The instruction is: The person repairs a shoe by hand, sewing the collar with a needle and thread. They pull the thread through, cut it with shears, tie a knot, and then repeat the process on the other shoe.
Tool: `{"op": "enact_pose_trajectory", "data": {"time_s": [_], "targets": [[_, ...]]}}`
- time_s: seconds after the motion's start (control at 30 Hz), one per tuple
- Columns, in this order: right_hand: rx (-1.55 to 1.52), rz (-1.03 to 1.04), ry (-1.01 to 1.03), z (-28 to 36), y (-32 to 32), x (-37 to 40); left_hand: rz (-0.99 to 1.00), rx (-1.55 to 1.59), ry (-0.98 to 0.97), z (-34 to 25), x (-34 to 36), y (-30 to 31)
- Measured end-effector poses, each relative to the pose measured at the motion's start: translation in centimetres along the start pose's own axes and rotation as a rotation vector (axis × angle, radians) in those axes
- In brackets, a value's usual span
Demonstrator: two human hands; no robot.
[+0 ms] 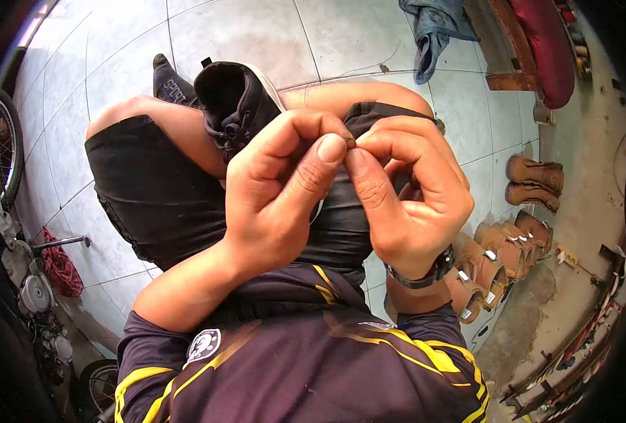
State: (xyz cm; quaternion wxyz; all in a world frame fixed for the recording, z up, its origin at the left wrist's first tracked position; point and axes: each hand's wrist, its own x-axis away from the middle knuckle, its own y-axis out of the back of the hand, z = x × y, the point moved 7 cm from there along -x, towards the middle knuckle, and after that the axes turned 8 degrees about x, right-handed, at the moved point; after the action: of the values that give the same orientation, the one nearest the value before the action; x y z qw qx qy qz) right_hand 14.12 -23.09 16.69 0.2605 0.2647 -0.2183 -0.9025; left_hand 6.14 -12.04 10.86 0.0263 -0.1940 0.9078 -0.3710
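Note:
My left hand and my right hand meet fingertip to fingertip above my lap. Each is closed in a pinch, thumb against forefinger. Between the tips shows a tiny dark bit, too small to name for sure. A black sneaker with a pale sole edge rests on my crossed legs, behind my left hand. Its opening faces up, and my left fingers hide part of its toe end. A thin dark thread curves over the floor tiles beyond my legs.
Several brown shoes stand in a row at right, with brown boots beyond. Blue denim cloth lies near a wooden seat with a red cushion. A motorcycle and red cloth are at left.

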Motion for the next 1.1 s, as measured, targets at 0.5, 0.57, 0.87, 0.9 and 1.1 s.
{"op": "enact_pose_trajectory", "data": {"time_s": [0.5,0.57,0.87,0.9,1.1], "targets": [[0.248,-0.094,0.141,1.7,-0.3,-0.2,-0.093,-0.354,-0.446,-1.5,0.1,-0.2],[0.339,-0.133,0.251,2.2,-0.3,-0.1,-0.115,-0.313,-0.398,-1.5,0.1,-0.3],[0.573,-0.092,0.662,3.9,0.4,0.3,-0.122,0.142,-0.030,-1.4,-0.1,-0.1],[0.577,-0.079,0.672,3.9,0.5,0.1,-0.121,0.076,-0.067,-1.9,-0.3,-0.3],[0.383,0.003,0.597,3.5,0.8,-0.9,-0.038,-0.053,-0.140,-3.3,-0.9,0.0]]}}
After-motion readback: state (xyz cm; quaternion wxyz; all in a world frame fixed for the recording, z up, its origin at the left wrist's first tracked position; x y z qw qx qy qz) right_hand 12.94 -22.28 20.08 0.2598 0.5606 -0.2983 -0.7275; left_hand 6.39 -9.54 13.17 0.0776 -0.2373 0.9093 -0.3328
